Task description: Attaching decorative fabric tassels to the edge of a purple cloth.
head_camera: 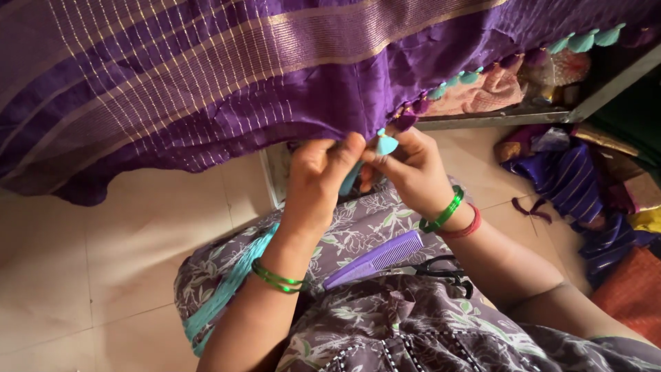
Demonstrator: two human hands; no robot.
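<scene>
While two hands [318, 180] [407, 169] pinch, one tassel [386, 145] shows.

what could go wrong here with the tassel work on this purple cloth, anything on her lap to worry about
1. The purple comb and black scissors lie loose on the lap; a knee shift might tip them onto the floor tiles.
2. Both hands, left hand and right hand, pinch the teal tassel at the edge of the purple cloth; a hard tug might pucker that edge.
3. The teal thread bundle trailing off the lap might tangle.
</scene>
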